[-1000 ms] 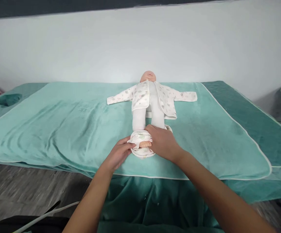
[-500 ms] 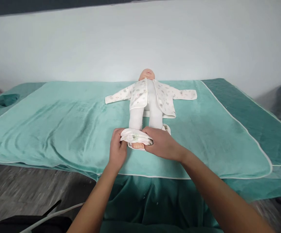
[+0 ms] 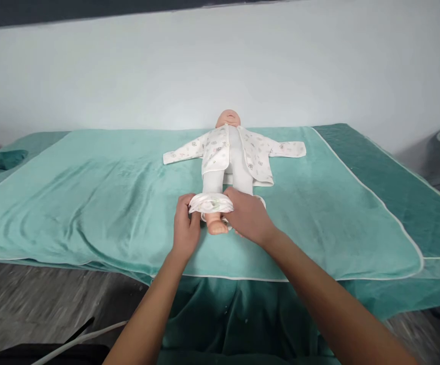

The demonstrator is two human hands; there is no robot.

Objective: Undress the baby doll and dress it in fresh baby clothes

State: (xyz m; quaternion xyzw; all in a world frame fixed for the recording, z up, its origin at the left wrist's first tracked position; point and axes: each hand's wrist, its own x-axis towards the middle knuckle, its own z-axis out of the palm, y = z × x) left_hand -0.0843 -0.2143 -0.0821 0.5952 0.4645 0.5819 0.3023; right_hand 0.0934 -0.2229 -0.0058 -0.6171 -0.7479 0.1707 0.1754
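A baby doll lies on its back, its feet toward me, in an unfastened white printed jacket with both sleeves spread. Bunched white printed baby trousers ring the doll's leg on the left of the view, just above its bare foot. My left hand is closed on the left edge of the bunched cloth. On the opposite edge, my right hand grips the same cloth and covers the doll's other lower leg. A bit of printed cloth shows behind my right hand.
A light green plush blanket covers the bed, with a darker green cover beneath it. Behind the bed rises a pale wall. A whitish cable and a dark object are at the lower left.
Both hands have drawn the bunched trousers up the leg, away from me. The doll's foot, mostly covered before, now sticks out below the cloth.
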